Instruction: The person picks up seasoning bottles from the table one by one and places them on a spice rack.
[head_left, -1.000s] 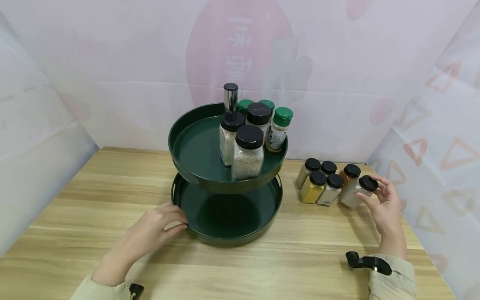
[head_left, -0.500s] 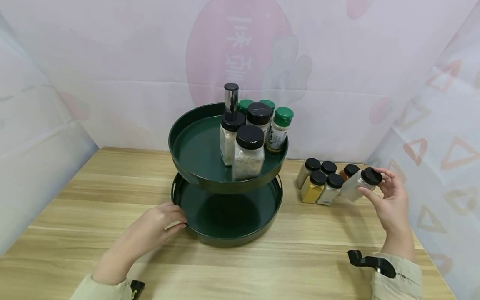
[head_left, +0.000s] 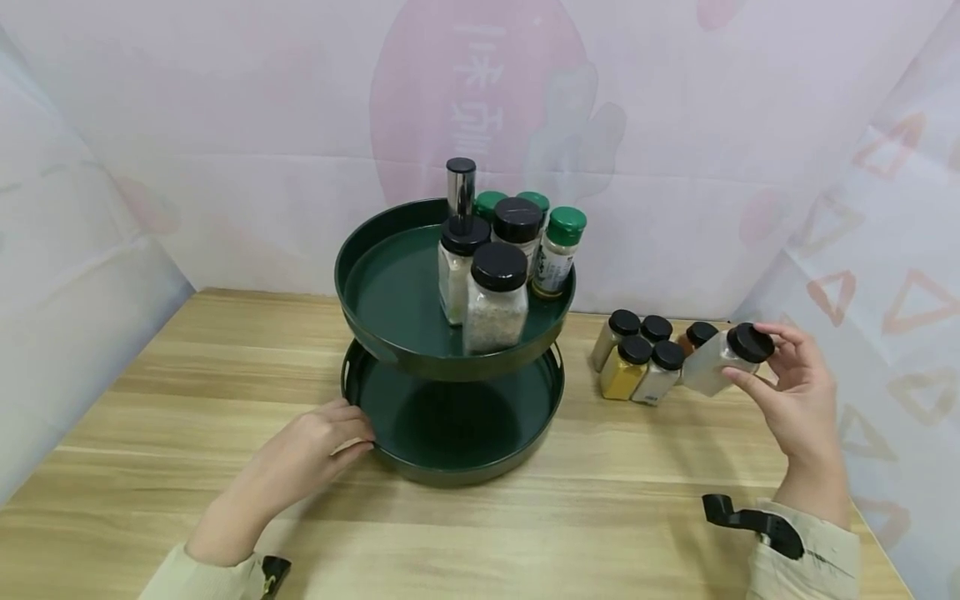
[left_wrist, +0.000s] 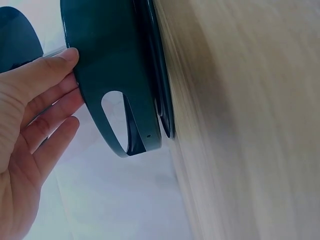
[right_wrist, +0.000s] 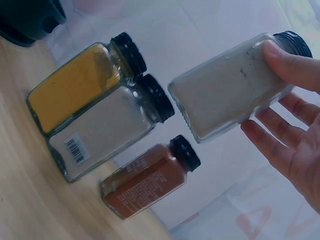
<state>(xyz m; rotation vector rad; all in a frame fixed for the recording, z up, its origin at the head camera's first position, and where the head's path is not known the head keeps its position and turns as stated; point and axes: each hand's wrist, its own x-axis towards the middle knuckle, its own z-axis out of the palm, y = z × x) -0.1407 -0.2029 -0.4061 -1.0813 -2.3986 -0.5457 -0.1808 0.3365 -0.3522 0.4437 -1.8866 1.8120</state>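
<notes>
Table (head_left: 570,533): light wood, streaked grain. Rear cloth (head_left: 262,100): pale, creased crosswise, printed with a pink oval and grey shape. Right-side cloth (head_left: 847,217): white, orange triangle outlines. On the table, black-lidded, upright — yellow jar (right_wrist: 75,87); barcoded pale jar (right_wrist: 105,130) just beside it; red-brown jar (right_wrist: 147,180); two further jars (head_left: 604,350). Elsewhere — three green-capped bottles (head_left: 553,265), one plainly labelled.

And across the back hung a pale pinkish sheet (head_left: 262,92), creased from side to side, a big pink oval (head_left: 416,108) at its centre with white lettering (head_left: 477,79), a grey plant-like shape (head_left: 566,137) overlapping it! A whitish sheet (head_left: 60,250) closed the left; outlined triangles dotted the right-hand sheet (head_left: 892,237). Below stretched a light wood-grain tabletop (head_left: 570,533), softly lit.
</notes>
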